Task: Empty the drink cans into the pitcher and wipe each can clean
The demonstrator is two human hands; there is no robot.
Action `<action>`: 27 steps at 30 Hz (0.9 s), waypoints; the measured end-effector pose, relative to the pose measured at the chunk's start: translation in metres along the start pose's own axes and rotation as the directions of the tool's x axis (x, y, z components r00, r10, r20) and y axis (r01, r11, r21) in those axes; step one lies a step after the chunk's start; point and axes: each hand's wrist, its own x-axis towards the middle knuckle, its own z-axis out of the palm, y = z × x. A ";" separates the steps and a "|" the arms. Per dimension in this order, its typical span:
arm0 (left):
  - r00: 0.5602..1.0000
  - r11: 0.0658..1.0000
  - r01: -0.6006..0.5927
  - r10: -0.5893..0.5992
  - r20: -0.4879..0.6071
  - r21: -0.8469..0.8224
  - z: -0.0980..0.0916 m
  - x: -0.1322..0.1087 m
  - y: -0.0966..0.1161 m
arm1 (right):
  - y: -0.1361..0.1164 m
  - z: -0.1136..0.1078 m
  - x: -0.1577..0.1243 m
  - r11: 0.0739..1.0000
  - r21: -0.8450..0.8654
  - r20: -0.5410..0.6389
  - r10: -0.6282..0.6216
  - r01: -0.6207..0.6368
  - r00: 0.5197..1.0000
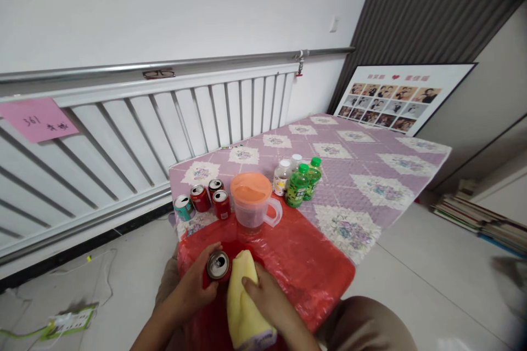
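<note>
My left hand (200,279) is wrapped round an opened drink can (218,266), its silver top tilted toward me. In my right hand (267,293) is a yellow cloth (244,304), gripped from the right side and hanging down beside the can. Both hands are over a red plastic sheet (304,252) at the table's near edge. Just beyond them stands a clear plastic pitcher (249,214) with an orange lid and a handle on its right. What lies under the cloth is hidden.
Several opened cans (200,197) stand left of the pitcher. Two green-capped bottles (297,186) and two white-capped bottles (281,177) stand to its right. A patterned cloth covers the table (362,162). Behind is a white radiator (185,115); a power strip (69,322) lies on the floor.
</note>
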 end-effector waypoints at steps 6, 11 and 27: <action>0.995 0.998 0.033 -0.027 -0.099 0.060 0.002 -0.002 0.002 | -0.009 -0.009 -0.002 0.980 0.197 0.014 0.030 -0.032 0.999; 0.961 0.987 0.111 -0.076 -0.267 0.119 0.009 -0.005 0.008 | -0.027 -0.010 -0.003 0.897 0.433 0.061 0.068 -0.088 0.996; 1.000 0.998 -0.024 0.023 -0.013 -0.061 -0.001 0.002 -0.010 | -0.008 -0.009 -0.003 0.993 -0.113 0.036 -0.042 0.046 0.998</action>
